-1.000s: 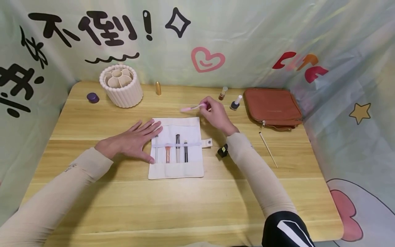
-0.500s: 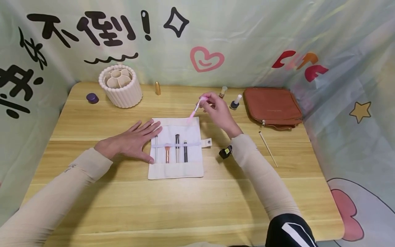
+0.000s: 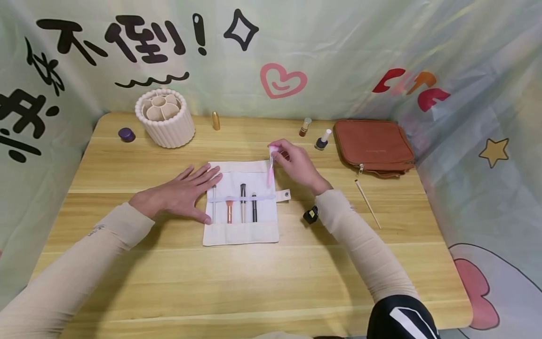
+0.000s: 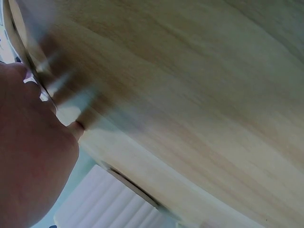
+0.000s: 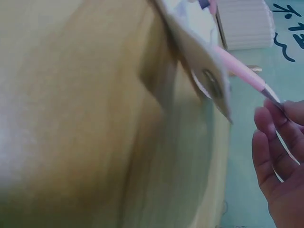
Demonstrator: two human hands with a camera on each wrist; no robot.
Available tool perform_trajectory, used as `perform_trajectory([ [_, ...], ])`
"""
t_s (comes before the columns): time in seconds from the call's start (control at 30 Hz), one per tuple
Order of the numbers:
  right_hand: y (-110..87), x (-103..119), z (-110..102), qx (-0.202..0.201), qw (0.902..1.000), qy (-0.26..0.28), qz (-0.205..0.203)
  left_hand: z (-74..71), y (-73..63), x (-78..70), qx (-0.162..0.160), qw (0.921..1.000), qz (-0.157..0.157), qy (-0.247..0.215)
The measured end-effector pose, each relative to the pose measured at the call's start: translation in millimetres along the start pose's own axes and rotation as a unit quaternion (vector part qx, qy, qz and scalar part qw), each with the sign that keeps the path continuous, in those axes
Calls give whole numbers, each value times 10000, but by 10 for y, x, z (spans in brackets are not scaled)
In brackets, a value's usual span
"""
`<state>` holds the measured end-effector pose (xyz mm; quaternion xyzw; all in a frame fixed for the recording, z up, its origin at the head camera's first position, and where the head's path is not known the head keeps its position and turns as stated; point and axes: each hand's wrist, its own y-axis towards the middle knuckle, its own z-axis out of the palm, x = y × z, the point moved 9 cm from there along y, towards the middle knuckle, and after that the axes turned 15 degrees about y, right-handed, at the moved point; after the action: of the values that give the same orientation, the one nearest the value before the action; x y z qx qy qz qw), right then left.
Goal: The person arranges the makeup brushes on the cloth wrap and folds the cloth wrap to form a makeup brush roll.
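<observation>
A white brush roll [image 3: 239,235] lies unfolded on the table, its snap tab [image 3: 282,195] out to the right. Several makeup brushes stand in it under an elastic band, among them a copper brush [image 3: 229,213] and a black-handled brush [image 3: 254,210]. My left hand [image 3: 178,193] rests with spread fingers on the roll's left edge. Between thumb and fingers, my right hand [image 3: 299,165] pinches a pink makeup brush [image 3: 270,176] near its head, handle pointing down over the roll's upper right part. The right wrist view shows the pink handle [image 5: 242,69] beyond the fingertips.
Behind stand a ribbed white organizer [image 3: 169,127], a purple lid [image 3: 126,135], a gold tube [image 3: 216,121], a small brown bottle [image 3: 305,128] and a nail polish bottle [image 3: 323,140]. To the right lie a brown zip pouch [image 3: 374,146] and a thin stick [image 3: 367,203].
The pink brush has swung from lying nearly level, pointing left, to pointing down. My right hand has moved it over the roll's right side. My left hand has stayed still.
</observation>
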<state>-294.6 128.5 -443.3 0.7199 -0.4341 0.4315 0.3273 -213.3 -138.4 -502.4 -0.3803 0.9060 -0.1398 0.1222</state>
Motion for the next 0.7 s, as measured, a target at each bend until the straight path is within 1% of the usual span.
perform_trajectory([
  [0.1, -18, -32, 79, 225, 9997, -77, 90, 0, -3, 2, 5, 10000, 0, 11],
  [0.2, -43, -56, 139, 364, 9991, -9, 220, 3, -6, 5, 6, 10000, -2, 8],
  [0.27, -55, -55, 160, 376, 9988, 153, 261, -2, -8, 5, 17, 10000, -13, 46],
  [0.37, -60, -28, 177, 290, 9987, 354, 220, -10, -9, 4, -7, 10000, -17, 15],
  [0.47, -59, -39, 216, 311, 9989, 316, 183, -8, -10, -2, -4, 10000, -14, 7],
  [0.57, -83, -76, 287, 571, 9981, 61, 244, -3, -8, -10, 5, 10000, -1, -4],
  [0.7, -155, -123, 389, 1136, 9922, -27, 510, -3, -4, -8, -3, 10000, -6, -11],
])
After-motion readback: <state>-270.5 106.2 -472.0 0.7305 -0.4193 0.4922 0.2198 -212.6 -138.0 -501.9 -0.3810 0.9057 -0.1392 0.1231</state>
